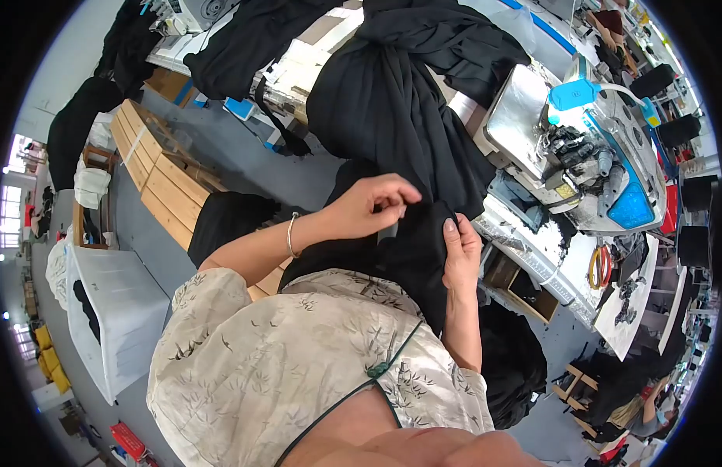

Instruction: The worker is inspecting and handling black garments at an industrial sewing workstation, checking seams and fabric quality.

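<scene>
A large length of black fabric (390, 111) hangs in folds from the worktable down to my lap. My right hand (463, 251) pinches an edge of it, thumb on top and fingers behind. Just to the left, my left hand (372, 204), with a bangle (291, 234) on its wrist, is raised over the cloth with its fingers curled towards the thumb. Whether those fingertips hold a bit of fabric or a thread is too small to tell. An industrial sewing machine (594, 157) with blue panels stands to the right of the cloth, dark lint on its parts.
On the left are a slatted wooden bench (168, 181) and a white plastic bin (118, 327). More black fabric (507, 368) bulges below the table at my right. Red and yellow rings (600, 267) lie on the machine table (547, 257). Another person (650, 408) sits at lower right.
</scene>
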`<state>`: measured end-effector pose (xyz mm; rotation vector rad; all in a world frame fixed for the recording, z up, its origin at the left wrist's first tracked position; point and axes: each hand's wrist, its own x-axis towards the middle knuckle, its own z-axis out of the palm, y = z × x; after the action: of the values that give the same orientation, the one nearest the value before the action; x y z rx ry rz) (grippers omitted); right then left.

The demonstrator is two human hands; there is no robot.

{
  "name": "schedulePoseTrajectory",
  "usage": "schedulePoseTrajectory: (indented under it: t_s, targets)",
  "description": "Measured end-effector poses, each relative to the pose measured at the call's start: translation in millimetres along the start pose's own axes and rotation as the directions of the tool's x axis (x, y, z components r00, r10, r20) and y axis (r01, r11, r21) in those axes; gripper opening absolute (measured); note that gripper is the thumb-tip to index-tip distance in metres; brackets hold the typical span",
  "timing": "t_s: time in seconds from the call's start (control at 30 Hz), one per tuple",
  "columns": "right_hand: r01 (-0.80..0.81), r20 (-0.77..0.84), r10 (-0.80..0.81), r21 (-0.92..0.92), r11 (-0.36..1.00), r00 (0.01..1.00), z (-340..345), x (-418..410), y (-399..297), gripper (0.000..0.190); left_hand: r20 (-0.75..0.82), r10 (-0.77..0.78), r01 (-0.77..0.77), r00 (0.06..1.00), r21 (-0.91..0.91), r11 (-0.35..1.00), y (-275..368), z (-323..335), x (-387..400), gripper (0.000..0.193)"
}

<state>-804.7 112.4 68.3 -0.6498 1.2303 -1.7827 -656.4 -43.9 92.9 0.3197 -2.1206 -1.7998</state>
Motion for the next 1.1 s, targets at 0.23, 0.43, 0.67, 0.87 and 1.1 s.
schedulePoseTrajectory:
  t_s: [0.23,0.43,0.67,0.87,1.1]
  targets:
    - [-0.061,0.097,0.079,-0.176,0.982,0.992,-1.3,-3.6,-13.5,0.017,0.208,0.005,-0.047,0.978,0.197,0.979,14.8,6.3,26.9,0.027]
    - [-0.233,0.255,0.379,-0.461,0.856,0.889,-20.9,3.1,-22.7,0.032,-0.024,-0.081,0.083,0.996,0.068,0.994,19.7,-10.6,19.9,0.015]
    - [-0.172,0.013,0.174,-0.07,0.983,0.985,22.6,29.9,-38.2,0.023,-0.11,0.068,-0.074,0.992,-0.049,0.996,3.8,30.6,-19.9,0.069]
    - [-0.167,0.15,0.126,0.31,0.936,0.981,77.7,39.2,-58.9,0.024,-0.321,-0.224,0.13,0.92,-0.288,0.949,-22.5,38.3,-46.1,0.027]
    - [-0.14,-0.196,0.395,0.723,0.676,0.898,24.9,13.1,-53.2,0.016,-0.393,0.359,-0.228,0.847,0.34,0.912,95.7,-80.2,19.8,0.015]
